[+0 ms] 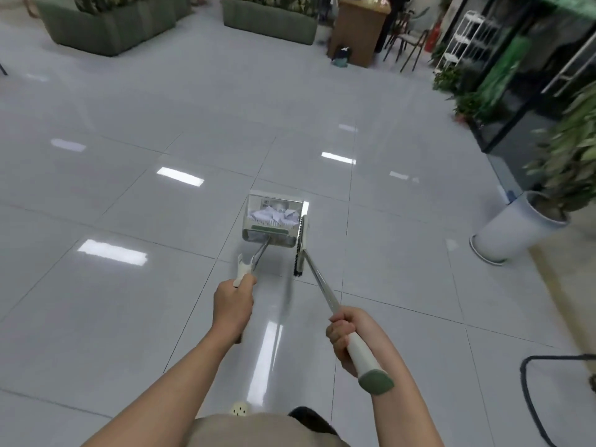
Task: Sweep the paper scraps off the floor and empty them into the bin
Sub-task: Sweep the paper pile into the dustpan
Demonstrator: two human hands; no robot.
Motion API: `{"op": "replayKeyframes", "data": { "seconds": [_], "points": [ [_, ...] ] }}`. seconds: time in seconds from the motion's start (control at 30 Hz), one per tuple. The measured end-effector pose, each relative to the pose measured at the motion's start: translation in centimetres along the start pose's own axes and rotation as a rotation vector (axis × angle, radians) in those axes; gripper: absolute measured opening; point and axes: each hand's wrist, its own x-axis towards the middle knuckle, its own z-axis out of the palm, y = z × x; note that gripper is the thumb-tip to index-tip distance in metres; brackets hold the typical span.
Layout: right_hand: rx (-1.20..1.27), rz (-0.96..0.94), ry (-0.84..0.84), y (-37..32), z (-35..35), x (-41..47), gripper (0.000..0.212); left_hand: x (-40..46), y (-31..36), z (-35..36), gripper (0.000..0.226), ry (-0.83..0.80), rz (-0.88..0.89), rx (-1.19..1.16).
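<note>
Grey glossy floor [129,130] tiles fill the frame, with green sofas [106,24] at the upper left, a wooden cabinet [358,30] at top centre and a white planter [516,227] at right. At centre the dustpan [272,221] holds the paper scraps [274,216]; the broom [301,246] head lies just beside its right edge. The left hand [233,304] grips the dustpan handle, fingers wrapped tight. The right hand [350,333] is clenched round the broom's pale handle near its green end.

My dustpan [272,221] is clear with green trim, the paper scraps [274,216] white, the floor [161,124] pale grey tile.
</note>
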Motion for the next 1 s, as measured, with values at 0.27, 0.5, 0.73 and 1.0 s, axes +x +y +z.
{"op": "replayKeyframes", "data": {
  "seconds": [0.27,0.5,0.73,1.0],
  "points": [
    [-0.064,-0.129,0.078,-20.4,7.1,8.4,0.033,19.6,8.6,9.9,0.031,-0.034,0.007,0.026],
    [-0.039,-0.107,0.033,-43.0,12.0,17.4,0.029,36.5,16.6,20.0,0.028,-0.022,-0.021,0.094],
    [-0.087,-0.059,0.024,-61.9,19.4,24.2,0.030,50.9,23.8,27.7,0.028,0.029,-0.063,0.089],
    [0.016,0.046,-0.053,-82.6,26.6,34.2,0.028,73.4,31.6,36.9,0.032,0.025,-0.021,0.110]
  ]
}}
